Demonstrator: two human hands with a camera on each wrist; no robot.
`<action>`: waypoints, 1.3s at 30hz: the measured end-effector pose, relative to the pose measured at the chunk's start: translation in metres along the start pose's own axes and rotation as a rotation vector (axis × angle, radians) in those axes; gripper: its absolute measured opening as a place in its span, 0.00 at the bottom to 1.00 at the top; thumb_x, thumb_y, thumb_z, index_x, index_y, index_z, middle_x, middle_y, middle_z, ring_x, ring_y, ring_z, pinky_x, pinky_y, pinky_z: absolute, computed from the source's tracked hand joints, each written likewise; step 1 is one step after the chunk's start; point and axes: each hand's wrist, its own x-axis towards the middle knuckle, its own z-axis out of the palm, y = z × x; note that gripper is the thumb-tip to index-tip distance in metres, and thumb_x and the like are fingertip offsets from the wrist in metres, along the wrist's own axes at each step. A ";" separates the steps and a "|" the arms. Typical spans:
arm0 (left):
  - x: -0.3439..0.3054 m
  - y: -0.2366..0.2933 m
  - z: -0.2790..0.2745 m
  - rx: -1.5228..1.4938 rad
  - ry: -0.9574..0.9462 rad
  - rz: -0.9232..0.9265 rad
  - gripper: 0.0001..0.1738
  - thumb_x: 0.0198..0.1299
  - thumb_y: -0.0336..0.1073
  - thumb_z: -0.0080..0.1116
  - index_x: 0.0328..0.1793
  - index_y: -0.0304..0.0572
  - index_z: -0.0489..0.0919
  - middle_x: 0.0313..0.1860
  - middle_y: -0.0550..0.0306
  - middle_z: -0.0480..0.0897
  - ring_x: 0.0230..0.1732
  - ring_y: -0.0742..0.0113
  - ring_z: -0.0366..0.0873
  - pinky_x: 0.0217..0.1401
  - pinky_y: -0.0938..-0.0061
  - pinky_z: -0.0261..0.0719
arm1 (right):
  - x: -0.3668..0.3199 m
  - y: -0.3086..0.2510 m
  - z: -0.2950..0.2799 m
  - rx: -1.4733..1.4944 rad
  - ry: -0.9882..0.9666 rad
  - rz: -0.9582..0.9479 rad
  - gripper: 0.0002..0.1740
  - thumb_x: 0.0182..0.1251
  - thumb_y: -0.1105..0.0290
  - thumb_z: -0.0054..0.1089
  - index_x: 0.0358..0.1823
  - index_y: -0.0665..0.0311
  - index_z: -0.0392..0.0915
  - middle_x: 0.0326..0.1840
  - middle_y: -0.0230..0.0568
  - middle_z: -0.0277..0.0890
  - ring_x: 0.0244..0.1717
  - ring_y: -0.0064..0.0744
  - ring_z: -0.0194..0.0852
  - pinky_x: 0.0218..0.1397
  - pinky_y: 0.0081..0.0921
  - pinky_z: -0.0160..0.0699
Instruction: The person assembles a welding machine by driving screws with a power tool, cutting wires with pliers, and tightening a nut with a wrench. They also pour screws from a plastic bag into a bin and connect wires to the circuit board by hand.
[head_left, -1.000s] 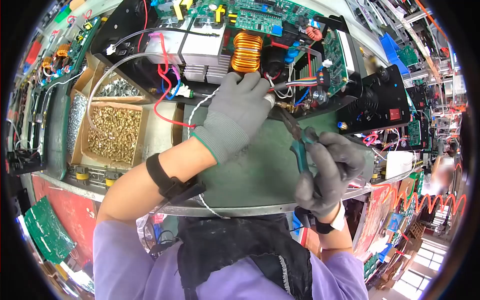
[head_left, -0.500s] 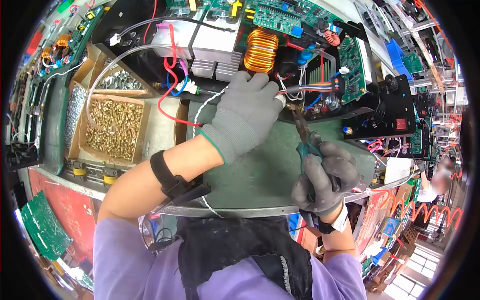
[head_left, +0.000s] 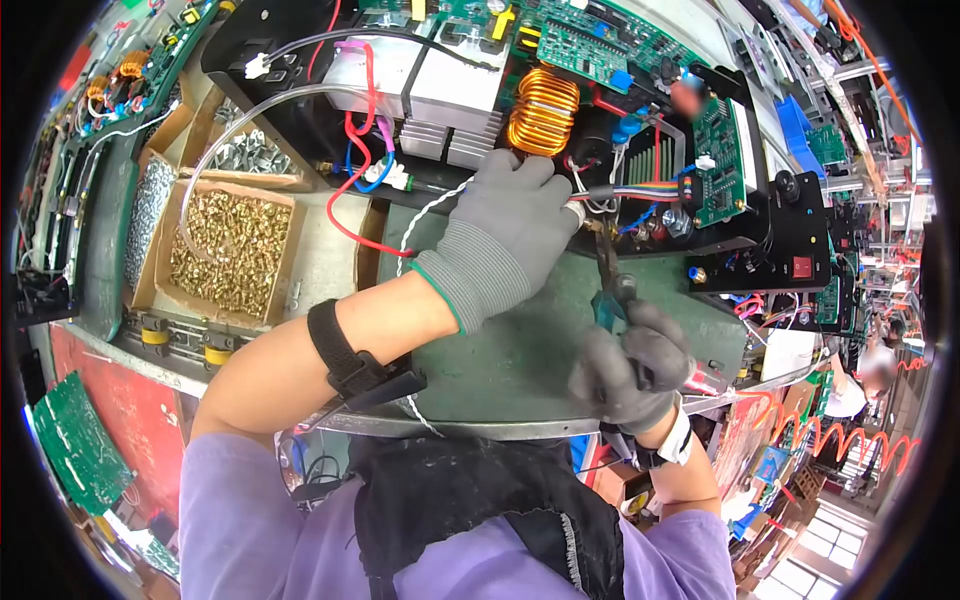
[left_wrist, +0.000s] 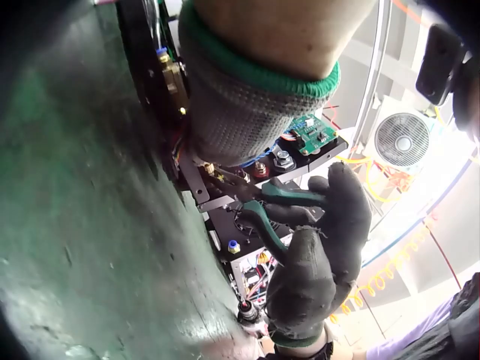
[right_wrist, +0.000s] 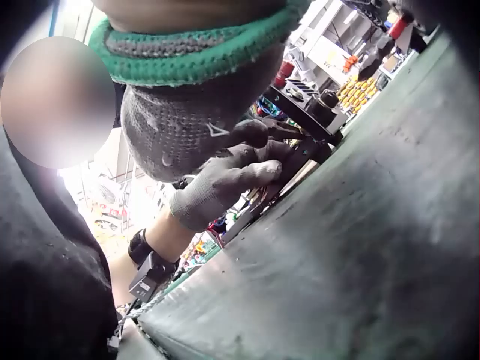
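Observation:
My gloved left hand [head_left: 510,225] reaches over the front edge of an open black chassis [head_left: 757,155], below a copper-wound coil [head_left: 543,112]. Its fingers bend over that edge; their tips are hidden, and I cannot tell what they hold. In the right wrist view, the thumb of the left hand [right_wrist: 214,191] lies along the chassis edge. My gloved right hand [head_left: 630,365] grips green-handled pliers [left_wrist: 292,196]. The plier tips point up at a small brass fitting [left_wrist: 210,170] at the chassis front, close beside the left fingertips.
A cardboard box [head_left: 290,255] of small brass-coloured parts stands at left, with metal clips [head_left: 250,152] in a box behind it. A red wire [head_left: 345,222] and a clear tube [head_left: 200,165] arch out of the chassis. Another black panel [head_left: 800,235] stands at right on the green bench [head_left: 500,365].
The pliers have swung more upright, and the right hand's fingers have drawn in round the handles. The left hand keeps its place at the chassis edge while the head view shifts slightly.

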 end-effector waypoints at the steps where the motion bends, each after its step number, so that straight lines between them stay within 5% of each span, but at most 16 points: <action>1: 0.000 0.000 0.000 0.001 0.001 -0.008 0.09 0.48 0.38 0.64 0.36 0.45 0.84 0.33 0.62 0.78 0.44 0.62 0.75 0.46 0.63 0.70 | 0.000 0.000 -0.003 -0.004 0.003 0.041 0.23 0.47 0.74 0.64 0.49 0.50 0.83 0.45 0.38 0.56 0.44 0.42 0.71 0.37 0.31 0.80; 18: 0.001 0.002 0.002 0.005 -0.015 -0.028 0.07 0.49 0.38 0.63 0.32 0.47 0.83 0.35 0.62 0.78 0.45 0.63 0.74 0.48 0.63 0.70 | 0.015 0.003 0.003 0.022 -0.012 -0.067 0.20 0.54 0.73 0.62 0.51 0.55 0.83 0.45 0.39 0.58 0.44 0.42 0.68 0.41 0.33 0.82; 21: 0.000 0.001 0.003 0.000 -0.012 -0.011 0.06 0.48 0.38 0.63 0.31 0.47 0.82 0.35 0.62 0.78 0.45 0.63 0.74 0.47 0.63 0.70 | 0.049 0.007 -0.002 0.139 -0.055 0.083 0.23 0.50 0.79 0.59 0.50 0.59 0.83 0.45 0.40 0.61 0.44 0.40 0.69 0.45 0.32 0.80; 23: 0.000 0.000 0.003 -0.014 0.004 -0.015 0.07 0.48 0.38 0.64 0.31 0.47 0.82 0.34 0.62 0.78 0.44 0.62 0.74 0.46 0.63 0.70 | 0.067 0.010 -0.001 0.253 0.060 0.414 0.24 0.47 0.83 0.56 0.48 0.63 0.82 0.45 0.41 0.63 0.45 0.39 0.70 0.46 0.31 0.77; 26: -0.001 0.000 0.002 -0.025 0.006 -0.015 0.07 0.48 0.38 0.64 0.33 0.47 0.81 0.34 0.61 0.77 0.43 0.62 0.74 0.46 0.63 0.69 | 0.060 0.010 0.006 0.259 0.144 0.292 0.23 0.45 0.84 0.55 0.47 0.65 0.81 0.45 0.40 0.63 0.44 0.39 0.70 0.45 0.31 0.74; 30: -0.001 0.000 0.004 0.002 0.023 -0.006 0.07 0.50 0.38 0.62 0.35 0.46 0.81 0.33 0.62 0.76 0.43 0.63 0.74 0.46 0.64 0.69 | 0.032 0.004 -0.006 0.198 0.090 0.199 0.18 0.51 0.76 0.51 0.45 0.59 0.77 0.44 0.40 0.59 0.45 0.38 0.71 0.47 0.35 0.73; 32: -0.001 0.000 0.004 0.002 0.020 -0.010 0.07 0.51 0.38 0.61 0.35 0.46 0.81 0.33 0.62 0.76 0.43 0.63 0.74 0.46 0.64 0.69 | 0.025 0.002 -0.006 0.241 0.182 0.197 0.17 0.45 0.79 0.58 0.36 0.49 0.78 0.43 0.32 0.60 0.38 0.33 0.78 0.41 0.28 0.75; 39: 0.000 0.001 0.002 0.002 -0.032 -0.022 0.06 0.53 0.38 0.58 0.35 0.47 0.81 0.33 0.62 0.76 0.44 0.63 0.75 0.47 0.65 0.69 | 0.028 0.007 0.000 0.288 0.077 0.115 0.18 0.45 0.76 0.60 0.39 0.49 0.80 0.39 0.31 0.58 0.34 0.32 0.79 0.38 0.29 0.75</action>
